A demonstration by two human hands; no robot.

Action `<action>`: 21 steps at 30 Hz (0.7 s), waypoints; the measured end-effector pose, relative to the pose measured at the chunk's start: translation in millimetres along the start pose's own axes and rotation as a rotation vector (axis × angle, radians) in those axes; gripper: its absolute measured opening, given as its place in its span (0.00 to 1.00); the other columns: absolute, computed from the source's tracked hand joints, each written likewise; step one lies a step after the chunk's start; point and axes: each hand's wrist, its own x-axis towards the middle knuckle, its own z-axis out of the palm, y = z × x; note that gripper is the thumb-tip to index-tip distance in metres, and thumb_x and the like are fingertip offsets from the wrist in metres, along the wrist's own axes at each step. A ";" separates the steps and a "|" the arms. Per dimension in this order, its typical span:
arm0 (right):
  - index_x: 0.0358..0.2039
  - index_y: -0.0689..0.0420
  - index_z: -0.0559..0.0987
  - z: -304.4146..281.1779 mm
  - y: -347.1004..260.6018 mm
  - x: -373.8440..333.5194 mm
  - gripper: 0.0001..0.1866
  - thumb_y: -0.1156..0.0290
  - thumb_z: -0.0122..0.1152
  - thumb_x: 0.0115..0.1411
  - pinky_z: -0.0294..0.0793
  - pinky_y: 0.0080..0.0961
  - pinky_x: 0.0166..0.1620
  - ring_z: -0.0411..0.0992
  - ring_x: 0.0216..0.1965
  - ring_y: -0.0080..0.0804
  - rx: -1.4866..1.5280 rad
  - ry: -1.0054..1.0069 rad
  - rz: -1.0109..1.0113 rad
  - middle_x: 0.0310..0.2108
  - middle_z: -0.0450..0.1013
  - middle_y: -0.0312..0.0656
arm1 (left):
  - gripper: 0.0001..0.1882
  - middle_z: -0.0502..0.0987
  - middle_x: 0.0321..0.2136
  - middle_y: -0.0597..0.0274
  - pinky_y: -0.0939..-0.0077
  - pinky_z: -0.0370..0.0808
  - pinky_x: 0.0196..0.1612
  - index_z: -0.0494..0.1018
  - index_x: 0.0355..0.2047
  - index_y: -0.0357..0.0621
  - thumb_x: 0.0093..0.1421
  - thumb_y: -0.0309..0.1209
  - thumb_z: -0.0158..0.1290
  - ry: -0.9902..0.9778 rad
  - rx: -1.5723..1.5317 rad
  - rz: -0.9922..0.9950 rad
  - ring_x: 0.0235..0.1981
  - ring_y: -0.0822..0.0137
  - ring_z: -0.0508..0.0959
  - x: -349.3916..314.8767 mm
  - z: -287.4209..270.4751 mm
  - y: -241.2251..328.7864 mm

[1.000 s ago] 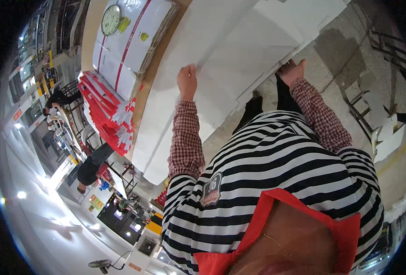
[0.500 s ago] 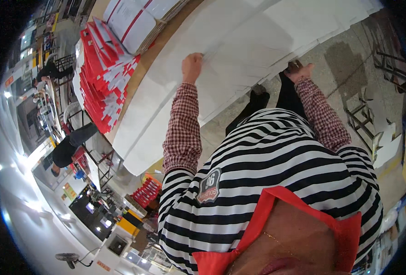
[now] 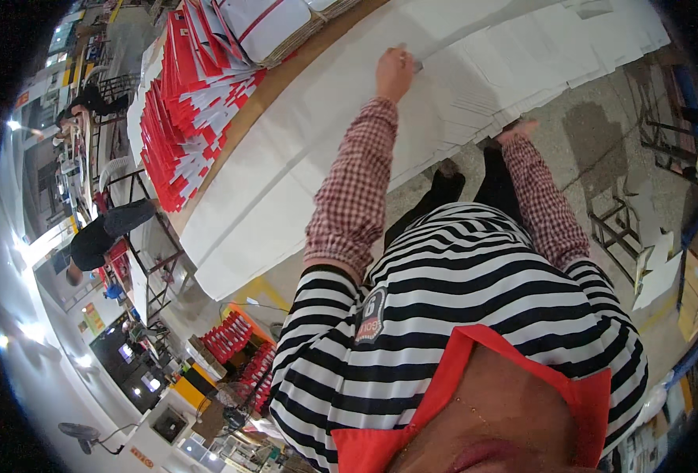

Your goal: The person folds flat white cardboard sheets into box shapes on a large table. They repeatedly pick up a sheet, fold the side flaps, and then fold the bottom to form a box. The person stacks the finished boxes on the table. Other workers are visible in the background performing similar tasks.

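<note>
My left hand (image 3: 395, 72) is over the long white sheets (image 3: 310, 169) that cover the table, its fingers curled closed. A small grey piece (image 3: 417, 66) shows at the fingertips; too little of it is visible to name. A grey strip (image 3: 282, 175) runs lengthwise along the white surface and up toward that hand. My right hand (image 3: 518, 132) is low at the near right edge of the white sheets, partly shaded and smeared by motion. Its fingers are not clear, and I cannot tell whether it touches the edge.
Fanned red and white folded card pieces (image 3: 195, 118) lie at the far left of the table, beside a tied stack of white sheets (image 3: 282, 27). A dark metal frame (image 3: 613, 236) stands on the floor at right. Another person (image 3: 101, 236) is bent over a table at left.
My left hand has moved right and farther away over the white sheets. The right hand has shifted slightly and blurred. My view has turned a little.
</note>
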 end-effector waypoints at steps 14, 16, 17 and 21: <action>0.64 0.51 0.50 32.5 2.0 -12.7 0.43 0.33 0.25 0.56 0.50 0.50 0.59 0.50 0.61 0.44 -0.125 0.475 0.023 0.62 0.51 0.42 | 0.09 0.74 0.30 0.52 0.61 0.70 0.41 0.77 0.30 0.38 0.55 0.30 0.49 0.014 0.045 0.144 0.36 0.53 0.72 -8.1 24.1 23.3; 0.65 0.50 0.45 3.8 10.7 -7.9 0.46 0.29 0.23 0.54 0.40 0.50 0.62 0.40 0.65 0.42 -0.021 0.360 -0.029 0.65 0.40 0.42 | 0.09 0.74 0.30 0.52 0.61 0.70 0.42 0.77 0.31 0.39 0.55 0.30 0.50 0.129 0.031 0.216 0.36 0.53 0.72 -8.4 12.2 9.1; 0.65 0.50 0.43 -6.2 13.9 -6.4 0.47 0.28 0.22 0.54 0.37 0.51 0.63 0.38 0.66 0.42 0.010 0.347 -0.028 0.66 0.37 0.42 | 0.09 0.74 0.30 0.52 0.61 0.70 0.42 0.77 0.30 0.39 0.55 0.30 0.50 0.168 0.084 0.130 0.37 0.52 0.73 -14.0 1.6 -1.9; 0.65 0.52 0.42 -35.7 27.2 6.0 0.50 0.27 0.21 0.53 0.36 0.52 0.63 0.35 0.67 0.42 0.261 0.213 0.031 0.67 0.34 0.42 | 0.10 0.75 0.32 0.51 0.60 0.71 0.40 0.77 0.29 0.40 0.55 0.33 0.49 -0.194 0.288 -0.205 0.35 0.52 0.74 -42.8 -30.5 -23.4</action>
